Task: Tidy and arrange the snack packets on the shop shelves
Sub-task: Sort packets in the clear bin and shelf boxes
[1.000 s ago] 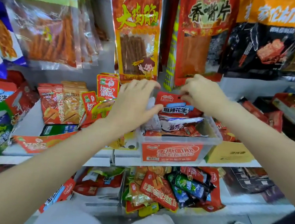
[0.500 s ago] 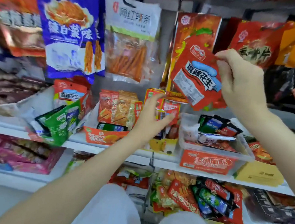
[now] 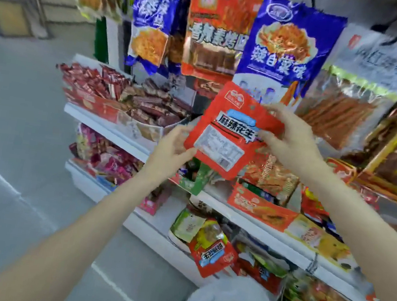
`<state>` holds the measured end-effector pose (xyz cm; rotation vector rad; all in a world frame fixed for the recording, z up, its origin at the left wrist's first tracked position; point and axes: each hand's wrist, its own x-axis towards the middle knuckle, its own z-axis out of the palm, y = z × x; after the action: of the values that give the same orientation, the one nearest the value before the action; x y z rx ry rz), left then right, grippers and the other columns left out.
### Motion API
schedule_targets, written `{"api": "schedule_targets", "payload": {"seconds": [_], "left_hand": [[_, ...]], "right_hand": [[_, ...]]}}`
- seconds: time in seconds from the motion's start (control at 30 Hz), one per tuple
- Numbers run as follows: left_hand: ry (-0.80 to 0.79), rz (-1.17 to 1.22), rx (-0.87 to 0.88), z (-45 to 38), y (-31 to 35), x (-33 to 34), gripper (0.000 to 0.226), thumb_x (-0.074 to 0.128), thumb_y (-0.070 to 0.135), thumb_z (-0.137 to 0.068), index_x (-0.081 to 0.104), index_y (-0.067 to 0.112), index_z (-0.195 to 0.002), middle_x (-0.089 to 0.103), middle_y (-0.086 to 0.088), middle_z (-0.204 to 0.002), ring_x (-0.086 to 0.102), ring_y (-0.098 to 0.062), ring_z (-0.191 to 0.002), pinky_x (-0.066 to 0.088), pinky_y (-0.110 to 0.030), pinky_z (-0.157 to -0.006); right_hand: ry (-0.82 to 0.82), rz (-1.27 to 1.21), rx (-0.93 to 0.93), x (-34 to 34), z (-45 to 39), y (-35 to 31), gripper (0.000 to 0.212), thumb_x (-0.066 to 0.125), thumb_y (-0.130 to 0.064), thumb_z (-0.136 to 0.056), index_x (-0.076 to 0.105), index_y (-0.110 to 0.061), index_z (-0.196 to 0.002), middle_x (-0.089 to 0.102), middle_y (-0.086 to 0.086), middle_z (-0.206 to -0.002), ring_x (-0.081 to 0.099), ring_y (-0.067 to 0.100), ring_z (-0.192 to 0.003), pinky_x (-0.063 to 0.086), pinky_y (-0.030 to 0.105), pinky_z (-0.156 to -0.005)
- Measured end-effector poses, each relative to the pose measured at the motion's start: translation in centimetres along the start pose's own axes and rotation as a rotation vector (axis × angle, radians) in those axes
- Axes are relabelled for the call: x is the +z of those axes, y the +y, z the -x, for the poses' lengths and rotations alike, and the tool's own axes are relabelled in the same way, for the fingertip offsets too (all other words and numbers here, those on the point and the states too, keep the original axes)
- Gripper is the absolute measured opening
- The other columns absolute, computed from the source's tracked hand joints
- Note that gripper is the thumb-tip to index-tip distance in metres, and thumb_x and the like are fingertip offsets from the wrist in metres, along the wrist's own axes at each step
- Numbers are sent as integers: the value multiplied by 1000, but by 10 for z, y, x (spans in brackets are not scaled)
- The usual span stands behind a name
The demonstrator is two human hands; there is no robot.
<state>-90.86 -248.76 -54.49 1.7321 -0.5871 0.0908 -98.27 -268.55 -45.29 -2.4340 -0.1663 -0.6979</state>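
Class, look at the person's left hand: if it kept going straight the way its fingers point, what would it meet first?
The left hand points up and right, already gripping the red peanut packet. Beyond it, probably the hanging blue packet, though depth is unclear.

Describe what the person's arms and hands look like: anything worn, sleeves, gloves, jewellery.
Both forearms are bare all the way to the frame edge, with no sleeve showing. The left hand and right hand wear no gloves. No watch, bracelet or ring is visible, though motion blur would hide anything small.

Head camera looks down, tilted, close on the shelves [image 3: 127, 138].
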Motion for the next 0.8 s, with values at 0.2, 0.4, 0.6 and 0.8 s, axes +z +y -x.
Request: {"api": "schedule_targets", "payload": {"seconds": [0.2,0.4,0.6,0.8], "left_hand": [[26,-246,37,-30,-26,-22,33,59,12,-88,50,12,-120,58,-1,-105,56,-14,-97,48,-36,-89],[-61,23,-47,-48,-9,-15,80,69,23,-81,19,25,-143,37,6,-134,39,-9,-120,37,-27,-99],[-28,-91,61,-47,-13,-5,68,73,25,-74,40,24,-133,48,3,-131,47,-8,-121,41,-37,-103],[-45,119,-55,-46,-18,-47,20,63,14,-86,59,16,-105,68,-13,-106,70,-14,-79,58,-35,-76]], "right_hand": [[227,143,-110,25,-35,6,30,49,4,-87,55,-4,-115,62,7,-95,54,13,-70,42,22,-66],[31,-490,155,39,-49,10,34,44,4,-93,46,-29,-99,56,3,-112,66,26,-93,60,33,-62],[-196,-824,220,43,-58,-9,38,45,5,-91,52,-26,-111,58,13,-113,69,22,-89,57,27,-65],[-250,-62,-103,14,-71,-4,60,67,-44,-79,40,-32,-132,39,-4,-138,44,15,-126,42,34,-99]]}}
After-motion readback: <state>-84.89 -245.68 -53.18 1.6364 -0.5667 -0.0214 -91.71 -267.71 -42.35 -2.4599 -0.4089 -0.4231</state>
